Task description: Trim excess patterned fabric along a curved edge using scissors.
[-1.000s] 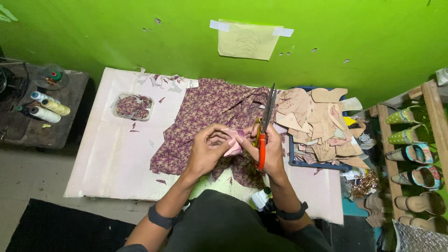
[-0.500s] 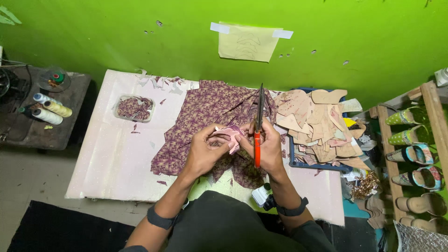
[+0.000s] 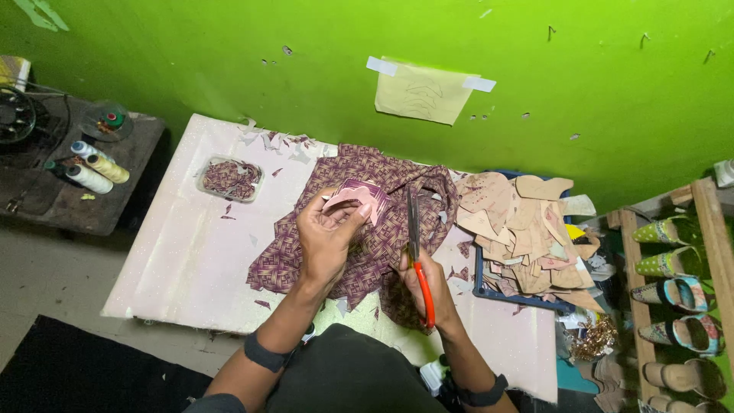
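Note:
My left hand holds up a small pink card piece with patterned cloth on it, above the purple woven-pattern fabric spread on the pale table. My right hand grips orange-handled scissors, blades pointing away from me, just right of the held piece and over the fabric.
A small tray of fabric scraps sits at the table's back left. A heap of tan card pattern pieces lies on a blue tray at the right. Thread spools lie on a dark side table at left; shoes fill a wooden rack at right.
My left hand has lifted the pink piece up and away from the scissors. The right hand has drawn back toward me with the scissors, apart from the piece.

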